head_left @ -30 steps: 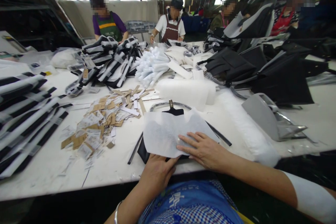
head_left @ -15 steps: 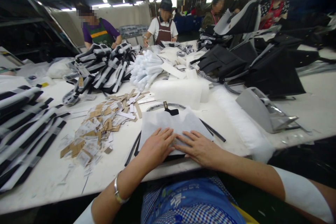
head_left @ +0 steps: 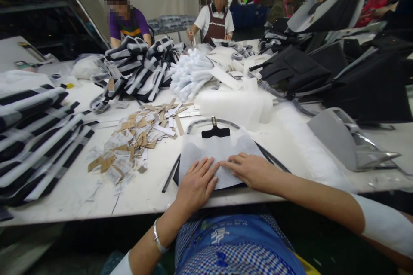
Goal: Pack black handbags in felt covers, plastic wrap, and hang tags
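Observation:
A black bag (head_left: 176, 176) lies flat near the table's front edge, mostly hidden under a thin white sheet (head_left: 206, 148). My left hand (head_left: 198, 182) rests on the sheet's left half, fingers stretched out. On the right half lies my right hand (head_left: 256, 172), its fingers extended and the tips close to those of my left. Beyond the sheet's top edge show a black tab (head_left: 215, 132) with a gold-coloured clasp (head_left: 213, 122) and a wrapped, curved handle (head_left: 193, 124). A dark strap (head_left: 274, 159) sticks out at the right.
Paper tags (head_left: 129, 137) are heaped to the left. Further left lie wrapped black bags (head_left: 48, 137). White foam rolls (head_left: 190, 75) and a white wrap sheet (head_left: 232, 105) sit beyond the bag. Black bags (head_left: 290, 68) and a grey bag (head_left: 338, 137) stand right. Co-workers are across the table.
My hands have slid slightly on the sheet, and more of the black tab shows past its top edge. The view has tilted down and shifted left.

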Motion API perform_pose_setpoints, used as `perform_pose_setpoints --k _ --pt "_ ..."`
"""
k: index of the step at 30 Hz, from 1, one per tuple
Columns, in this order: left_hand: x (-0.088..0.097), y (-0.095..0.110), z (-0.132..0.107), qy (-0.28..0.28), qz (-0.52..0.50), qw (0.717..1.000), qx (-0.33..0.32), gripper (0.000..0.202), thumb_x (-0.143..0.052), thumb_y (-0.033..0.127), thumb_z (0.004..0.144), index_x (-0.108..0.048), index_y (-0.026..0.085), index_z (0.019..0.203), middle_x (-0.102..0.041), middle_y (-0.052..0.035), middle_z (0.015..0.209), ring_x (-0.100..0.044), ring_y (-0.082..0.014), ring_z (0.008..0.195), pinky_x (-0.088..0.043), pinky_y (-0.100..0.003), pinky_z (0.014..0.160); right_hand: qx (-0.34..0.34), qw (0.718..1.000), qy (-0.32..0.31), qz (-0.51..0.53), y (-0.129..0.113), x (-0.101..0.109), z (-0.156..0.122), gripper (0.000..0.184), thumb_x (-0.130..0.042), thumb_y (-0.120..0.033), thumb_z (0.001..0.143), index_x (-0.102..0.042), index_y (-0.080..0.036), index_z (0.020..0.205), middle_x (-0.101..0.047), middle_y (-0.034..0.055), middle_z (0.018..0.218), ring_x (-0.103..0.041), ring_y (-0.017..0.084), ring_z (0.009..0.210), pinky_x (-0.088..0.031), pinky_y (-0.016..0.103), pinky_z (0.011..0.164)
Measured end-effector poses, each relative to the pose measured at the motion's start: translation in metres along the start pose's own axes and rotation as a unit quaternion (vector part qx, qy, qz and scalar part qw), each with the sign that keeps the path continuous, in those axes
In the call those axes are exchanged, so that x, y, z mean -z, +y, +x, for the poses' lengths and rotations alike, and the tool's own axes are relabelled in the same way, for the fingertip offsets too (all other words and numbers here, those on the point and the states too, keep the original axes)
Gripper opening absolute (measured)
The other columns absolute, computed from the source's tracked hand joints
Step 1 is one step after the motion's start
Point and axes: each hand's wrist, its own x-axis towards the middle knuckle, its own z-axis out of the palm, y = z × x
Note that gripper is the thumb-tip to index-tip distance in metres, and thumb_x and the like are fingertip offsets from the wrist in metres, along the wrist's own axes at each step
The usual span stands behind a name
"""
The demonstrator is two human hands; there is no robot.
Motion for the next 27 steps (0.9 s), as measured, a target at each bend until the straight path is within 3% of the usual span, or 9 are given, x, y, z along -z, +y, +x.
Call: perform_pose_setpoints --k 17,23,27 --pt "-0.003 0.001 -0.001 0.003 -0.054 0.998 0.028 0.042 -0.044 0.034 0.101 -0.049 0.025 0.141 -0.048 -0.0045 0.149 -0.044 -0.0227 0.138 -0.035 -0.046 0.116 0.059 0.995 0.015 -0.074 0.004 -0.006 -0.007 0.042 -0.045 -0.023 0.098 -0.051 -0.027 0.139 -0.06 0.0114 0.13 -0.061 0.026 0.105 -0.054 0.039 0.086" --pt "-0.005 0.0 -0.001 0.004 -0.057 0.998 0.027 0.043 -0.044 0.034 0.101 -0.049 0.025 0.142 -0.049 -0.005 0.149 -0.044 -0.023 0.138 -0.035 -0.046 0.116 0.033 0.998 0.036 -0.046 0.006 -0.01 -0.009 0.042 -0.042 -0.024 0.1 -0.048 -0.022 0.141 -0.062 0.0112 0.128 -0.061 0.024 0.106 -0.053 0.037 0.091" --pt "-0.004 0.0 -0.001 0.006 -0.055 0.998 0.022 0.043 -0.045 0.035 0.1 -0.049 0.025 0.142 -0.05 -0.0055 0.148 -0.045 -0.0228 0.138 -0.035 -0.045 0.116 0.045 0.997 0.036 -0.057 0.006 -0.011 -0.01 0.043 -0.045 -0.022 0.098 -0.05 -0.025 0.141 -0.061 0.0119 0.129 -0.062 0.025 0.106 -0.054 0.038 0.088"
